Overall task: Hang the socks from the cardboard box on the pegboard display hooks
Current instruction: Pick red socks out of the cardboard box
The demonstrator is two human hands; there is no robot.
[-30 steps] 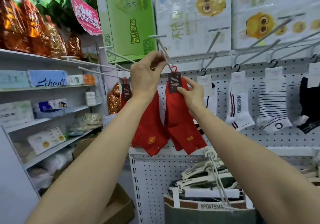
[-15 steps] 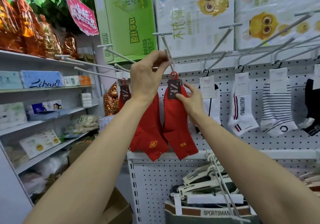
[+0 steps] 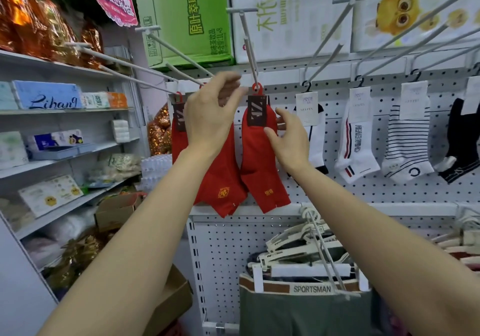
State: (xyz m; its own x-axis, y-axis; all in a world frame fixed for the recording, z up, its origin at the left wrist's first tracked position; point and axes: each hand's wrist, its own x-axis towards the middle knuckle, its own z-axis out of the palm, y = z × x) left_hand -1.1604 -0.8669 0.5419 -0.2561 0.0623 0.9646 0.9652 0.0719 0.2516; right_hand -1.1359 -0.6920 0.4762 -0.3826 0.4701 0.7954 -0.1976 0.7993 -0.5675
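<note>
A pair of red socks (image 3: pixel 255 159) with a dark card label hangs by its red loop from a long grey display hook (image 3: pixel 248 47) on the white pegboard (image 3: pixel 363 192). Another red pair (image 3: pixel 220 187) hangs on the hook to its left, partly behind my left arm. My left hand (image 3: pixel 210 112) hovers just left of the loop, fingers loosely spread and holding nothing. My right hand (image 3: pixel 289 138) is open beside the sock's right edge, fingertips at the label. A corner of the cardboard box (image 3: pixel 171 307) shows below my left arm.
White, striped and black socks (image 3: pixel 407 143) hang on hooks to the right. Several bare hook arms (image 3: pixel 166 47) jut out toward me. Shelves of packaged goods (image 3: pixel 52 138) fill the left. Below hang clothes hangers and "SPORTSMAN" underwear (image 3: pixel 306 289).
My left hand has let go of the hook and dropped slightly. My right hand has released the sock label and opened. The red pair now hangs free on the hook.
</note>
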